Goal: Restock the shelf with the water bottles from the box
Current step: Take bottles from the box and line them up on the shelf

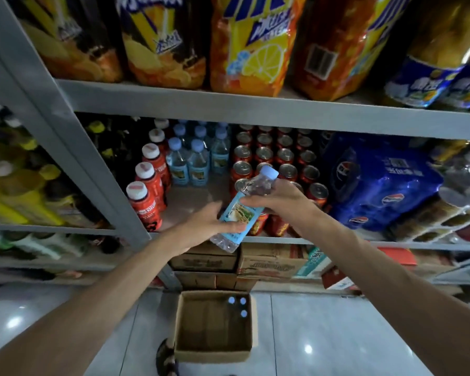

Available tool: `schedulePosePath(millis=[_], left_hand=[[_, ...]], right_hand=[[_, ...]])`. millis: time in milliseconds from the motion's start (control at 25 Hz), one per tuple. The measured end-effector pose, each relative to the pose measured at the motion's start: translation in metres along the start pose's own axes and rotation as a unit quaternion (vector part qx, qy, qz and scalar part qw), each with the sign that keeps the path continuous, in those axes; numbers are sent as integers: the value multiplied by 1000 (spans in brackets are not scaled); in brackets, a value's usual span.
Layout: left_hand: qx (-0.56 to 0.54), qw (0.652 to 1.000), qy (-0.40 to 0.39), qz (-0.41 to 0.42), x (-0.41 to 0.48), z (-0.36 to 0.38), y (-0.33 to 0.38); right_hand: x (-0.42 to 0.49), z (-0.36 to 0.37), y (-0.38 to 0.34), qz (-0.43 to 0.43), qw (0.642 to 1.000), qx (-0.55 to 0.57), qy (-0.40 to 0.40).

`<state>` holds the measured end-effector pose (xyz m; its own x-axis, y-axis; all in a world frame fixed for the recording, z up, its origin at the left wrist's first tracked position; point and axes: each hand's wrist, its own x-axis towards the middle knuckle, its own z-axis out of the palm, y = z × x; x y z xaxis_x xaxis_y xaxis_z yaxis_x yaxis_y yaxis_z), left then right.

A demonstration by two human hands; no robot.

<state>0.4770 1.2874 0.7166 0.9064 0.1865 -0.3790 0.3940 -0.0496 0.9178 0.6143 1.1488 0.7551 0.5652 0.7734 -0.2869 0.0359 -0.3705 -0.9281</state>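
both hands grip one tilted bottle (242,213) before the shelf (190,202): left hand (206,223) curled round its lower part, right hand (278,202) round its top; three more bottles (240,306) stand in the box (212,354) below

Free: bare shelf strip (193,204), which I read as open from the front edge back to the water bottles (190,164).
Left bound: row of red white-capped bottles (147,196).
Right bound: packed red cans (269,156).
Overhead: upper shelf board (255,112).
In the way at the strip's front right: tilted bottle (239,215), gripped by my left hand (206,221) and right hand (277,202).
Free below: box (179,321), open-topped, three bottles (243,301) in its far right corner.
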Motion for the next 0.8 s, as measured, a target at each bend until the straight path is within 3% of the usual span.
schedulePosePath(millis=[120, 240, 400, 480, 600, 800], left_hand=[[120, 987, 108, 23, 24, -15, -17], [262, 943, 206, 10, 48, -38, -39], [458, 869, 130, -137, 73, -67, -87], [490, 850, 92, -168, 80, -75, -103], [505, 846, 65, -159, 86, -81, -105], [547, 826, 93, -94, 89, -85, -98]], right_hand=[[31, 4, -13, -24, 986, -166, 23], [68, 18, -24, -70, 951, -294, 71], [123, 29, -19, -88, 940, -287, 159], [149, 35, -15, -107, 929, -312, 169], [178, 40, -6, -109, 924, -325, 170], [203, 45, 12, -94, 918, -343, 174]])
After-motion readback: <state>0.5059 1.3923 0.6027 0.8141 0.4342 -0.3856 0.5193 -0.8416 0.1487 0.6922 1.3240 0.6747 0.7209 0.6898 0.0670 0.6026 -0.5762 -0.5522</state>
